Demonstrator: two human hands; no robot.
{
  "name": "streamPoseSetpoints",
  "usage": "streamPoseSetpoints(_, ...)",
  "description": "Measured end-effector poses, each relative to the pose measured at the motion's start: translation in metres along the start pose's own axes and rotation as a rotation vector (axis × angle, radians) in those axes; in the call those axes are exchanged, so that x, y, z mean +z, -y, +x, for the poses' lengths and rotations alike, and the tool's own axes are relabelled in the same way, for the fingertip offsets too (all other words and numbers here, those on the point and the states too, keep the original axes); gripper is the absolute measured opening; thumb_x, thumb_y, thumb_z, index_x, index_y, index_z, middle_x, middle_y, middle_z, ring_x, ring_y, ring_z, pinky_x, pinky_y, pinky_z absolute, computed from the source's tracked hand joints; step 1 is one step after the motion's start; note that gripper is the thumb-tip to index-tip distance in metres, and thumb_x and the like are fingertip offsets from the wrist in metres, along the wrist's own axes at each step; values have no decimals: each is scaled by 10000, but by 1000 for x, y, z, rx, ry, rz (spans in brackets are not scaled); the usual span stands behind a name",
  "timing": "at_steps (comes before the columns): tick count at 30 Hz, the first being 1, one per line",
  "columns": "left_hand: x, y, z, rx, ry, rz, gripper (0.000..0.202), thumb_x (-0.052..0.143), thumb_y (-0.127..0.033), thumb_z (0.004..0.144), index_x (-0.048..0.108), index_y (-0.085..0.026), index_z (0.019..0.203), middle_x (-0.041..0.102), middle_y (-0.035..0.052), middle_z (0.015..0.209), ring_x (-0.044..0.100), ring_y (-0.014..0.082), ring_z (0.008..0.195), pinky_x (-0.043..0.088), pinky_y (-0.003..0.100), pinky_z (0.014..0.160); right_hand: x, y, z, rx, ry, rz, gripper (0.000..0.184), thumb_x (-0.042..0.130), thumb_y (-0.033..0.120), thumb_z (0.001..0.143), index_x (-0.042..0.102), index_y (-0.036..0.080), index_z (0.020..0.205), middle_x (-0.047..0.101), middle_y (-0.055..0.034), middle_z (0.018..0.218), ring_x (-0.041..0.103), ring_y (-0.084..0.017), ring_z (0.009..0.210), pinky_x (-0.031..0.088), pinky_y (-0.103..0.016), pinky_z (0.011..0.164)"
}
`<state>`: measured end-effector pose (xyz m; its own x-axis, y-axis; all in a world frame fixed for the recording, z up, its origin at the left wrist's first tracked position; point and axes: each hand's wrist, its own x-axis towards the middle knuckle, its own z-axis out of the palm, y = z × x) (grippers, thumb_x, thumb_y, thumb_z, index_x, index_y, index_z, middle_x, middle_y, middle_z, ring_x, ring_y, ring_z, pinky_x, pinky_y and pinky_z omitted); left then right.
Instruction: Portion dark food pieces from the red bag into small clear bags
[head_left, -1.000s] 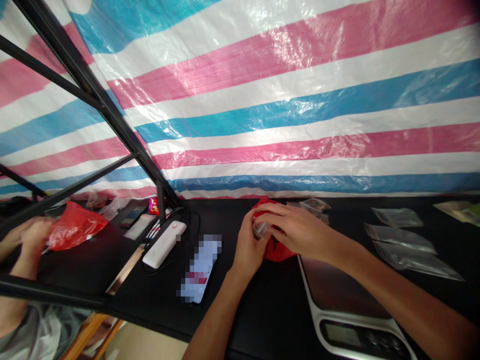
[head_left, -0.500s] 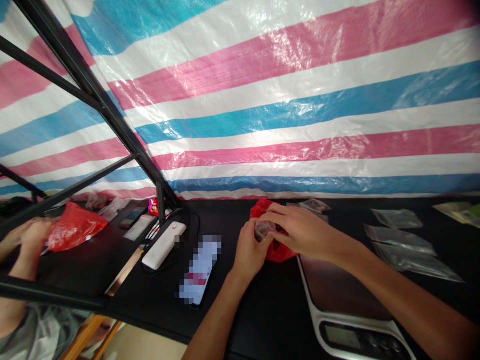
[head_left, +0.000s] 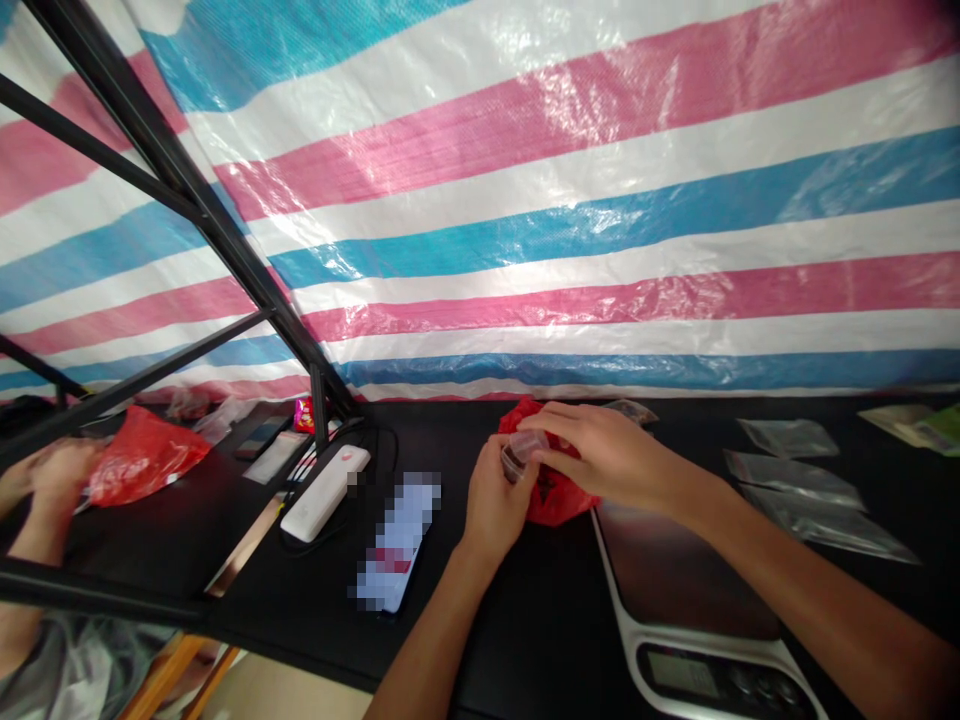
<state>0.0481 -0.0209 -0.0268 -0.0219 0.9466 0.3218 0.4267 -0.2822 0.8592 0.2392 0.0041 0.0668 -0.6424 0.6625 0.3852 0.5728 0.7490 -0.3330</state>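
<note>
Above the black table, my left hand (head_left: 495,500) curls round a small clear plastic container (head_left: 513,466), its round rim facing me. My right hand (head_left: 600,445) pinches a clear plastic cap-like piece (head_left: 529,443) between thumb and fingers, tilted at the container's upper side. Whether the two pieces still touch is hard to tell. Behind and below both hands lies a crumpled red plastic bag (head_left: 559,498), partly covered by the fingers; its contents are hidden. A digital scale (head_left: 675,570) with a metal plate sits under my right forearm.
Several clear zip bags (head_left: 795,480) lie at the right. To the left are a phone (head_left: 397,545), a white power bank (head_left: 326,495) with a cable and a black metal frame post (head_left: 247,270). Beyond it, a co-worker's hands (head_left: 64,470) hold another red bag (head_left: 146,460).
My right hand has shifted slightly, and the clear cap-like piece now shows apart from the container's rim, tilted upward. My left hand has moved slightly left.
</note>
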Motion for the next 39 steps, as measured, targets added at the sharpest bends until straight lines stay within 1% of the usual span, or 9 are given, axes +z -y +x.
streamPoseSetpoints(3, -2, -1, 2, -47, -117, 116, 201, 608, -420, 1003, 565, -224, 1000, 652, 27, 894, 630, 206, 828, 467, 320, 767, -2, -10, -3, 44, -59, -83, 261, 565, 268, 1049, 696, 248, 1274, 743, -81, 1286, 684, -273, 1177, 490, -398, 1017)
streamPoseSetpoints(7, -1, -3, 0, -26, -204, 358, 204, 678, -349, 936, 505, -241, 954, 609, 69, 997, 612, 267, 983, 473, 370, 837, 5, -24, -10, 113, 141, -268, 210, 629, 180, 967, 747, 220, 1136, 791, -93, 1115, 709, -308, 1071, 498, -447, 978)
streamPoseSetpoints(10, 2, 0, -1, -79, -181, 402, 288, 737, -318, 874, 486, -248, 996, 591, 82, 1087, 600, 283, 1036, 466, 369, 836, 16, -27, -10, 161, 217, -380, 230, 652, 126, 915, 746, 176, 1118, 786, -129, 1068, 686, -335, 1069, 496, -467, 957)
streamPoseSetpoints(14, 1, 7, 1, -186, -50, 280, 183, 646, -251, 919, 464, -260, 933, 618, 17, 930, 614, 218, 832, 400, 306, 710, 29, -26, -6, 142, 245, -399, 271, 661, 89, 890, 746, 179, 1131, 750, -146, 1190, 629, -338, 1188, 479, -451, 993)
streamPoseSetpoints(22, -2, 8, 5, -167, -50, 80, 168, 629, -171, 868, 481, -250, 857, 588, -47, 741, 566, 157, 673, 367, 256, 642, 23, -26, -7, 184, 281, -425, 284, 693, 107, 875, 773, 153, 1144, 765, -157, 1166, 650, -344, 1142, 467, -469, 999)
streamPoseSetpoints(27, -2, 5, 5, -196, -55, 10, 152, 639, -190, 855, 498, -243, 850, 595, -60, 709, 555, 141, 639, 375, 239, 614, 15, -7, -6, 172, 192, -258, 264, 635, 266, 988, 763, 199, 1209, 769, -125, 1239, 670, -320, 1176, 433, -451, 1054)
streamPoseSetpoints(31, -1, 5, 6, -201, -77, -77, 125, 620, -159, 834, 518, -229, 843, 587, -61, 720, 558, 129, 661, 401, 229, 655, 28, 0, -5, 184, 299, -241, 245, 676, 209, 930, 763, 179, 1156, 789, -139, 1158, 690, -336, 1154, 451, -445, 1036)
streamPoseSetpoints(34, 2, 8, 9, -200, -70, -196, 120, 617, -156, 820, 517, -221, 831, 568, -58, 740, 556, 125, 692, 428, 229, 694, 37, -2, -5, 205, 306, -248, 242, 667, 196, 919, 750, 164, 1145, 796, -150, 1101, 708, -339, 1106, 466, -438, 1005)
streamPoseSetpoints(39, 3, 12, 11, -184, -63, -253, 142, 634, -179, 844, 500, -223, 862, 541, -59, 755, 540, 125, 684, 438, 238, 690, 29, -6, -6, 222, 312, -194, 206, 654, 232, 941, 735, 199, 1127, 813, -111, 1014, 745, -308, 984, 499, -395, 903)
